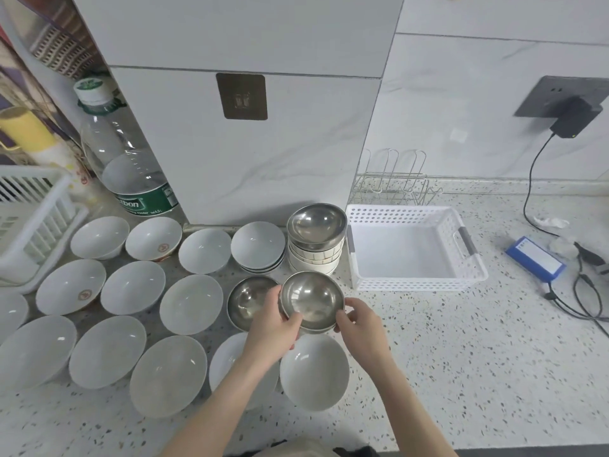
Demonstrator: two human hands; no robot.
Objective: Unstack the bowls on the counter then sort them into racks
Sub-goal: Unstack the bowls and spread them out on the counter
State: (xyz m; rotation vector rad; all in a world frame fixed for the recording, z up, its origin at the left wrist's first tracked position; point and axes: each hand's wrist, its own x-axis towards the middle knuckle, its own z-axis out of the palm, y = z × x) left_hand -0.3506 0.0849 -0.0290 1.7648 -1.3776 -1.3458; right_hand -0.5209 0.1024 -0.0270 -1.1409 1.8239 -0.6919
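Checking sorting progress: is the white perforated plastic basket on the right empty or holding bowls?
Empty. The white perforated plastic basket shows only its bare floor, no bowls inside.

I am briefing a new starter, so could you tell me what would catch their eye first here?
Probably the two hands, left hand and right hand, holding a steel bowl at centre, just above the counter. Next, the spread of white bowls covering the counter's left half. Then the empty white basket on the right, behind the hands.
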